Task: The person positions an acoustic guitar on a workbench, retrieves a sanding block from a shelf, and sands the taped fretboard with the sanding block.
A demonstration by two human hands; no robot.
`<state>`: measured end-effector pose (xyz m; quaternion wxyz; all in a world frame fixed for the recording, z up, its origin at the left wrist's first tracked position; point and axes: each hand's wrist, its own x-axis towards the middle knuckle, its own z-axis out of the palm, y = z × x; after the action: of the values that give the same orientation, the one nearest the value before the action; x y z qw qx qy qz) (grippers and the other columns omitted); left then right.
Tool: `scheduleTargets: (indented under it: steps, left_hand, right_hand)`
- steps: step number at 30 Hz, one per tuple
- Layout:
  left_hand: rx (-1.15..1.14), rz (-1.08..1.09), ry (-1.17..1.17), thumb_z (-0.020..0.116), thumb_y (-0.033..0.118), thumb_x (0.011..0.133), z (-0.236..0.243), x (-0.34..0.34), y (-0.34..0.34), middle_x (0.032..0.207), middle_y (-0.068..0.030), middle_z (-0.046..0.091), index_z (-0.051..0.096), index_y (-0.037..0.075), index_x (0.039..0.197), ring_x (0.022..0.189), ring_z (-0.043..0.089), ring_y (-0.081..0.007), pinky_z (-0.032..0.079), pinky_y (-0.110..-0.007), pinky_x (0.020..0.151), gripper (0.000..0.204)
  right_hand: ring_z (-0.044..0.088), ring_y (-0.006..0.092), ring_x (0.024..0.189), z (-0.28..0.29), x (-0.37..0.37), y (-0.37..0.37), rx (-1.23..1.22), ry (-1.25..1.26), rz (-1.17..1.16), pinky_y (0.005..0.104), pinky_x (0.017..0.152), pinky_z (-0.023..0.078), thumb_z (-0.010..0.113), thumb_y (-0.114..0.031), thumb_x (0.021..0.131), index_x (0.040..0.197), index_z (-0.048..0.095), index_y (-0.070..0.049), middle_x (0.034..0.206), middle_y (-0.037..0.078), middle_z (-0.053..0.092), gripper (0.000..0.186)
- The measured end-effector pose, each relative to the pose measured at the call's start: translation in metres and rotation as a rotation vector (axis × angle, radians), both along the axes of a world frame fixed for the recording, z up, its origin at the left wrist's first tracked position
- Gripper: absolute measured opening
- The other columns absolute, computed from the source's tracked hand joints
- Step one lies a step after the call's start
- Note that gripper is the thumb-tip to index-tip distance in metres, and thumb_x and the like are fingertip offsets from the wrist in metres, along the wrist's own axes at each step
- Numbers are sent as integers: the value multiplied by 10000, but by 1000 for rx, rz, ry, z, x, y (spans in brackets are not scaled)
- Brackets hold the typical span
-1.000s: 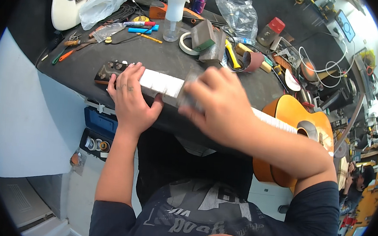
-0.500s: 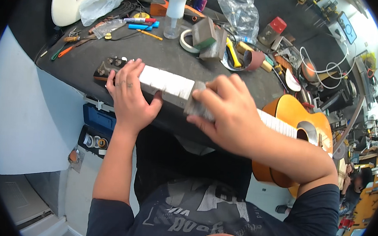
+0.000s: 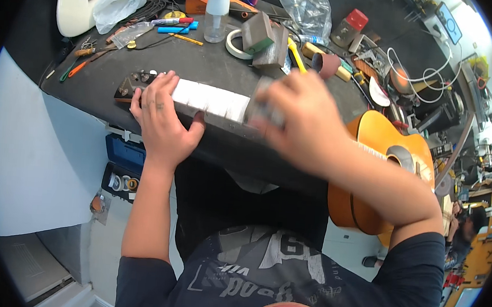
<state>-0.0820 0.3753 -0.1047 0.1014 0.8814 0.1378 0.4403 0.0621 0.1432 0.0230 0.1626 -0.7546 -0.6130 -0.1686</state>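
An acoustic guitar [image 3: 367, 129] with an orange-yellow body lies with its neck across the bench edge, the dark headstock [image 3: 126, 90] to the left. Its fretboard [image 3: 210, 99] looks white between the frets. My left hand [image 3: 165, 128] rests over the headstock end of the neck, fingers across the far side, thumb along the near side. A grey block [image 3: 259, 100] is in my right hand [image 3: 311, 121] at the middle of the neck. Motion blurs that hand and the block, and whether the block touches the frets cannot be seen.
On the dark bench [image 3: 109, 75] behind the neck lie a tape roll [image 3: 233, 51], metal blocks [image 3: 258, 33], a spray bottle [image 3: 216, 23], pens [image 3: 177, 30] and a red-lidded jar [image 3: 349, 28]. Tools crowd the right. A white electric guitar body [image 3: 73, 10] lies far left.
The whole view has shifted a little. My right hand has moved slightly away from me with the block, and is more blurred. My left hand keeps its place on the neck.
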Motion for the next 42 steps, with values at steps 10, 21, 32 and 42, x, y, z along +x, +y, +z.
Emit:
scheduleTargets:
  steps: [10,21,32,42]
  left_hand:
    - [-12,7,10,844,319,813,-4,4,5,1576,-116,583,550,55,1508,1535,489,-313,196,-621,1310,799]
    - [5,1,8,854,286,796,-3,0,6,1598,-109,576,559,55,1504,1538,491,-318,191,-621,1314,801]
    - [-2,-3,15,812,211,784,-4,11,5,1598,-145,590,538,36,1528,1549,495,-351,199,-605,1324,812]
    - [18,11,-2,850,268,797,0,7,7,1591,-118,582,557,52,1503,1538,498,-331,192,-620,1316,794]
  right_hand:
    - [637,358,1028,0,6,-8,10,-32,-122,476,904,557,970,-288,832,1154,751,-90,1067,132,655,438]
    - [624,362,1042,5,5,-18,-21,31,-79,484,901,541,955,-290,838,1196,721,-85,1090,141,640,474]
    - [627,383,992,-1,-20,-32,-5,71,54,504,909,533,946,-297,818,1068,701,-66,1071,177,643,419]
    - [622,359,1030,3,21,-32,25,17,-153,479,877,542,951,-299,842,1182,741,-102,1080,139,645,446]
